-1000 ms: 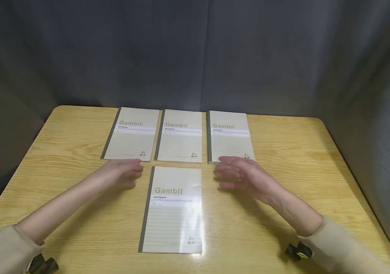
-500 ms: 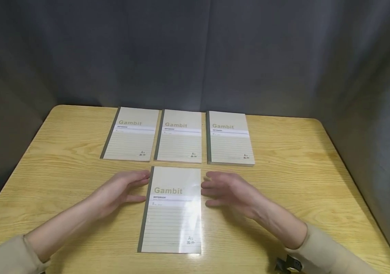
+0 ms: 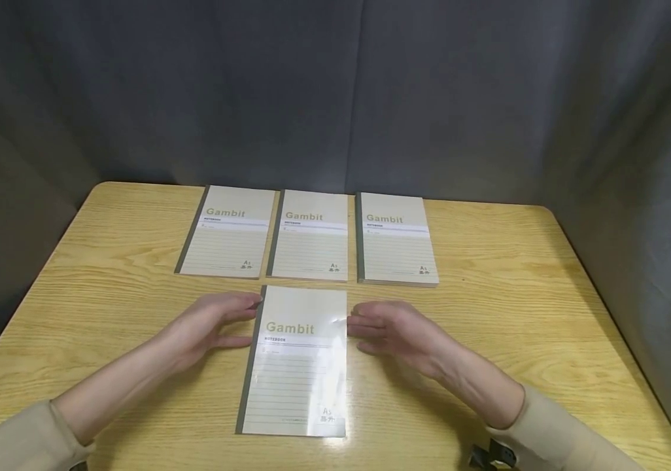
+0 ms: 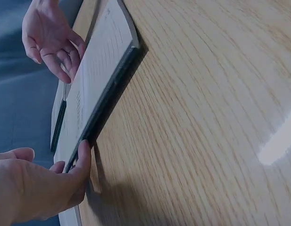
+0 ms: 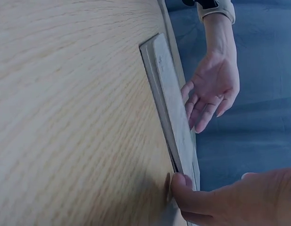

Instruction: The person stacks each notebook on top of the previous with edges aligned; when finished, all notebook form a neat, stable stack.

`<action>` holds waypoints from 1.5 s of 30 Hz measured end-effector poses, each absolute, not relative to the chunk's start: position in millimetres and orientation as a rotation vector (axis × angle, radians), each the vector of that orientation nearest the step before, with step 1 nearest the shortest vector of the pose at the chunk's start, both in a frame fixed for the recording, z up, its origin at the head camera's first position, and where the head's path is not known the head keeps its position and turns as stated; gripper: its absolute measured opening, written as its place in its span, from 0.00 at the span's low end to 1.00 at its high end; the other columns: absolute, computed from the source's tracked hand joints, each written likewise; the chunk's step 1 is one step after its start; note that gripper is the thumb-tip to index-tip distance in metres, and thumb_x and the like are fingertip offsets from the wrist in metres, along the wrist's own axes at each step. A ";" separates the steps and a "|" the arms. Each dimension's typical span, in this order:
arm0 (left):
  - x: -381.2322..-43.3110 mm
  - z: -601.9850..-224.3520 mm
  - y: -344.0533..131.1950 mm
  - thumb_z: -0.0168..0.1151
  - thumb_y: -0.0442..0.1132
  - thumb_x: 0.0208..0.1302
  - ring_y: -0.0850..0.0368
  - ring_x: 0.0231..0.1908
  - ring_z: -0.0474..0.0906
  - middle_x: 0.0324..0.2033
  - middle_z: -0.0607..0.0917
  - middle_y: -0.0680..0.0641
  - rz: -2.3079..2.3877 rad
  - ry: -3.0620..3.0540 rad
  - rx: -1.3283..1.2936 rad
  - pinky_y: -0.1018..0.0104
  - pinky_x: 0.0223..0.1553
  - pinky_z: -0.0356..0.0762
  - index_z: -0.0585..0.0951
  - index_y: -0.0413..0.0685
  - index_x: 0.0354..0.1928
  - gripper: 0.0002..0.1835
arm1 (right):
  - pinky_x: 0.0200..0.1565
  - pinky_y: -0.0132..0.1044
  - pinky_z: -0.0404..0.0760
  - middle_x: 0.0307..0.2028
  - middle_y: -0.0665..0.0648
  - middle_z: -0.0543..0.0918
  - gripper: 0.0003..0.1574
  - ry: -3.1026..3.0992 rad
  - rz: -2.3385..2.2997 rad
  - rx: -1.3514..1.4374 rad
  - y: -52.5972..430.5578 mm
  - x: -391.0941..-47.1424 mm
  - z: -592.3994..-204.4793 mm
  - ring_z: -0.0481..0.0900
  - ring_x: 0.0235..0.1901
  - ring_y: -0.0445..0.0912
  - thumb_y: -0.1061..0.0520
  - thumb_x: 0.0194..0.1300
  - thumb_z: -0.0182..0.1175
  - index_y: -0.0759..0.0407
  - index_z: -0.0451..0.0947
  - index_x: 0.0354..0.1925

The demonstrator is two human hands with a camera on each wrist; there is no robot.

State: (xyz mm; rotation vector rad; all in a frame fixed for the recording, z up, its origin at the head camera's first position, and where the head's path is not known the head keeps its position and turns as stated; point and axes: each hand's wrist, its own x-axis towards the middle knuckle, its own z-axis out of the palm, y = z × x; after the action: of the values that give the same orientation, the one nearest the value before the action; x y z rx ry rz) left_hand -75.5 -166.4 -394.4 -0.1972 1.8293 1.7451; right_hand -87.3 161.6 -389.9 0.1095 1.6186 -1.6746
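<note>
A cream notebook (image 3: 300, 366) with a dark spine and "Gambit" on its cover lies flat in front of me. At its spine, near the upper left corner, my left hand (image 3: 208, 327) grips the edge, its thumb against the dark strip in the left wrist view. On the opposite side my right hand (image 3: 397, 333) holds the right edge, with its thumb (image 5: 183, 190) at the page edges. Some fingertips are hidden by the notebook. From the right wrist view its edge shows more than one layer.
Matching notebooks lie in a row along the far side: one at left (image 3: 226, 232), one in the middle (image 3: 309, 235) and a thicker pile at right (image 3: 397, 239). A grey curtain (image 3: 335, 91) hangs behind the wooden table (image 3: 500, 281).
Both hands have come back from beside the far row and inward to the near notebook's edges. The glare on its cover has shifted slightly in the last half second.
</note>
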 end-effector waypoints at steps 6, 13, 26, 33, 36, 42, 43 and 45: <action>-75.8 -394.5 -166.0 0.54 0.43 0.77 0.43 0.67 0.75 0.71 0.71 0.32 1.756 1.830 -0.201 0.55 0.61 0.85 0.65 0.31 0.73 0.31 | 0.76 0.56 0.68 0.73 0.72 0.67 0.37 1.631 -1.677 0.090 162.5 -87.3 -392.1 0.67 0.74 0.64 0.53 0.77 0.51 0.72 0.60 0.74; -75.4 -401.9 -168.9 0.60 0.38 0.73 0.47 0.62 0.80 0.71 0.69 0.28 1.726 1.884 -0.172 0.57 0.66 0.80 0.61 0.28 0.75 0.35 | 0.64 0.52 0.82 0.69 0.71 0.73 0.36 1.600 -1.765 0.105 154.5 -81.9 -402.1 0.83 0.61 0.57 0.64 0.72 0.54 0.69 0.61 0.75; -79.5 -397.2 -156.0 0.61 0.41 0.75 0.41 0.68 0.76 0.67 0.78 0.33 1.631 2.013 -0.113 0.53 0.71 0.75 0.56 0.33 0.78 0.39 | 0.53 0.48 0.90 0.48 0.64 0.87 0.54 1.687 -1.670 -0.116 155.3 -75.8 -411.2 0.88 0.44 0.49 0.66 0.74 0.55 0.45 0.37 0.84; -114.2 -371.8 -121.1 0.55 0.45 0.79 0.57 0.49 0.89 0.64 0.82 0.38 1.784 2.050 -0.144 0.60 0.63 0.83 0.55 0.48 0.81 0.36 | 0.45 0.43 0.91 0.50 0.59 0.90 0.53 1.695 -1.855 -0.079 175.1 -101.0 -388.7 0.91 0.43 0.47 0.66 0.76 0.52 0.38 0.38 0.84; -134.3 -359.7 -99.4 0.51 0.49 0.80 0.59 0.46 0.89 0.63 0.83 0.43 1.785 2.126 -0.074 0.59 0.61 0.84 0.53 0.55 0.82 0.35 | 0.38 0.32 0.89 0.43 0.47 0.91 0.47 1.782 -1.925 -0.047 190.9 -120.3 -374.7 0.90 0.39 0.41 0.64 0.77 0.53 0.44 0.44 0.83; -177.3 -360.1 -58.7 0.51 0.45 0.80 0.55 0.45 0.82 0.58 0.78 0.44 1.780 2.201 0.075 0.62 0.52 0.88 0.48 0.54 0.83 0.37 | 0.32 0.27 0.86 0.41 0.46 0.90 0.41 1.815 -2.065 0.013 226.5 -170.6 -365.9 0.89 0.38 0.38 0.62 0.78 0.54 0.53 0.52 0.82; -184.1 -364.6 -52.7 0.52 0.44 0.80 0.53 0.47 0.83 0.58 0.78 0.43 1.788 2.202 0.090 0.60 0.54 0.87 0.50 0.53 0.83 0.37 | 0.32 0.27 0.86 0.41 0.46 0.91 0.41 1.804 -2.082 0.026 231.3 -178.9 -367.6 0.89 0.37 0.38 0.62 0.78 0.54 0.54 0.52 0.82; -195.8 -374.6 -40.9 0.56 0.40 0.76 0.49 0.57 0.81 0.63 0.77 0.43 1.810 2.192 0.082 0.56 0.63 0.83 0.53 0.51 0.82 0.38 | 0.32 0.26 0.85 0.41 0.46 0.91 0.41 1.821 -2.087 0.050 239.5 -193.8 -373.3 0.89 0.36 0.37 0.62 0.78 0.54 0.55 0.52 0.82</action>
State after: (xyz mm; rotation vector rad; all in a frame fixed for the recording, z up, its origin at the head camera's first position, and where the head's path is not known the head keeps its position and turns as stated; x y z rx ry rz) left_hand -195.8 -40.9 -374.6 0.0819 2.1920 1.8100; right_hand -193.8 239.5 -373.3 0.0501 1.8209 -2.0870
